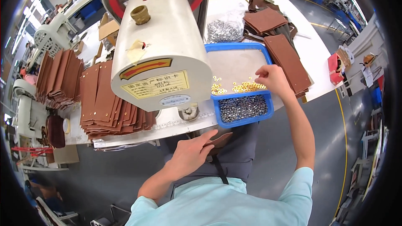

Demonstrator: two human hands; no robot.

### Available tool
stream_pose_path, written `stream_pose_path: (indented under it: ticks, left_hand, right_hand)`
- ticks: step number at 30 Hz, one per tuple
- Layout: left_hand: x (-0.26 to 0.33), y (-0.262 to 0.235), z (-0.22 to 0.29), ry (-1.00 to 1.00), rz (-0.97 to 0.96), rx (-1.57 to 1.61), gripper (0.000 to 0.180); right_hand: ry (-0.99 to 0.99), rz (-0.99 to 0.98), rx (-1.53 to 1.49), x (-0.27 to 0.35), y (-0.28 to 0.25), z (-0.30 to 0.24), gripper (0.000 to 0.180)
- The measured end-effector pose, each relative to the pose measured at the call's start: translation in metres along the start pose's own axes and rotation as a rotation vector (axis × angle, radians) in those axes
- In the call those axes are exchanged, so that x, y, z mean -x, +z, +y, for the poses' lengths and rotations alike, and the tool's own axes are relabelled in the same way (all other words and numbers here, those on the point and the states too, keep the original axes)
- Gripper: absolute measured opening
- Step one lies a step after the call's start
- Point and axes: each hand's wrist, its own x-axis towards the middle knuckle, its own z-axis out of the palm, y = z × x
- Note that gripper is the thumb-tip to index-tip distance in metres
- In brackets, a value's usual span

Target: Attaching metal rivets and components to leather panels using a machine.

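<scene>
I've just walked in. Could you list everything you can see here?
machine: one, white with a red wheel, centre
table: one, white, under the machine
large tray: one, blue rim, right of the machine
gold rings: many, gold, in the large tray
small tray: one, blue, at the large tray's near end
metal pieces: many, dark and silvery, in the small tray
plastic bag: one, clear with silvery contents, behind the large tray
panels: many, brown, stacked left and right
small piece: one, brown, above the lap
background: people and equipment, too small to count
shirt: one, pale turquoise, lower edge
left fingers: bare, holding the small piece
right fingers: bare, over the gold rings
</scene>
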Motion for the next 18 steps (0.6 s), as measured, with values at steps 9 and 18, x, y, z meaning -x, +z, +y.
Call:
stream_pose_path:
  ticks: [9,18]
  left_hand:
    - [0.006,-0.006,-0.007,0.042,-0.006,-0.131,0.026]
    - [-0.010,-0.010,-0.013,-0.180,-0.090,0.240,0.042]
  right_hand:
    - [-0.063,-0.137,0.065,-0.039,0.024,0.014,0.018]
    - [-0.222,0.161,-0.072,0.002,0.022,-0.031,0.012]
